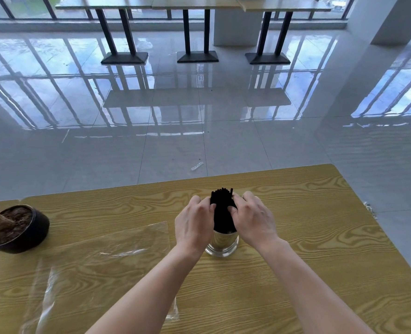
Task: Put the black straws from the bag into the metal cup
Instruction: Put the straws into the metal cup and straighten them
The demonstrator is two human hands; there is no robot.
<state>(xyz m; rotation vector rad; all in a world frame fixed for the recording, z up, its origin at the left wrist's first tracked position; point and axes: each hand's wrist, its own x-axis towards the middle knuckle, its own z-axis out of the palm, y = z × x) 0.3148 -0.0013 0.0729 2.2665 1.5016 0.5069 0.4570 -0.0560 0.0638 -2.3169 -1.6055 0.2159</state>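
Two bare forearms, nearest the lens, ran up from 6 o'clock. The flat clear plastic bag [103, 256] lay slack on the table at 8 o'clock, partly under the left one, w/ no straws visible in it. Left hand [195, 225] and right hand [252, 220] sat at centre, one per side, fingers of both curled round the bundle of thin black plastic straws [222, 210]. The straws stood upright, lower ends down inside the shiny round metal cup [221, 244], tops poking out above the knuckles. Prob. gripped from both sides to keep the bundle tight and stop it splaying over the rim. The cup stood unheld between the wrists on the yellow wood-grain table [320, 237]. By my read the task was nearly done, w/ only the letting go left.

Room: open tabletop at 3 o'clock, out to the right edge. The far edge at 12 o'clock ran fairly close behind the cup. A dark round plant pot w/ soil [16, 229] sat at 9 o'clock, well apart. The bag was the only thing near the left wrist's way back.
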